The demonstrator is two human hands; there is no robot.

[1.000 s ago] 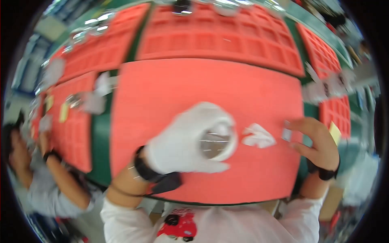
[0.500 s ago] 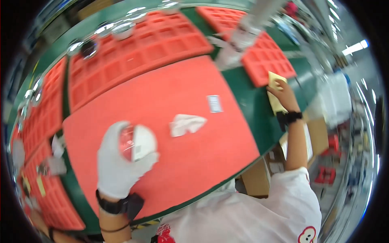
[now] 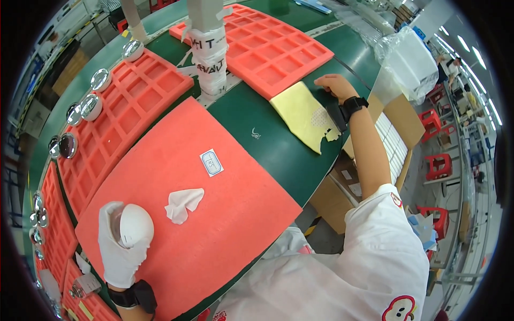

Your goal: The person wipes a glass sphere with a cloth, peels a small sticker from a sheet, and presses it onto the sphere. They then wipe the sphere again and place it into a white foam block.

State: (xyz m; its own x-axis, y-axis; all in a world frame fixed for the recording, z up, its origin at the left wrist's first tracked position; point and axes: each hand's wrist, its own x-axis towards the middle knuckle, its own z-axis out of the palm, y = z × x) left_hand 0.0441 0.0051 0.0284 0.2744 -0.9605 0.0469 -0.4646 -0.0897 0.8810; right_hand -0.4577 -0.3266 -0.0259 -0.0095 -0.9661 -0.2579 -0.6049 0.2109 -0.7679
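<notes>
My left hand point(image 3: 119, 257), in a white glove, wraps round a rounded white dome-shaped piece point(image 3: 137, 226) above the left part of a red mat point(image 3: 230, 224). The dome's far side is hidden by the fingers. My right hand point(image 3: 337, 88) is bare, its fingers curled together with nothing visible in them. It hovers past the edge of a torn yellow sheet point(image 3: 302, 115), which lies on the green table point(image 3: 243, 120). A crumpled white wipe point(image 3: 183, 204) and a small printed label card point(image 3: 211, 162) rest on the mat.
Red compartment trays point(image 3: 115, 115) line the left, with several shiny domes point(image 3: 91, 107) along their far edge. Another red tray point(image 3: 276, 53) lies beyond the wrapped post point(image 3: 210, 59). At the right stand an open carton point(image 3: 401, 120) and a plastic-wrapped white stack point(image 3: 409, 61).
The view has swung to the right. My right hand has left the yellow sheet it was on, and the sheet now lies spread out. My left hand still holds the dome piece.
</notes>
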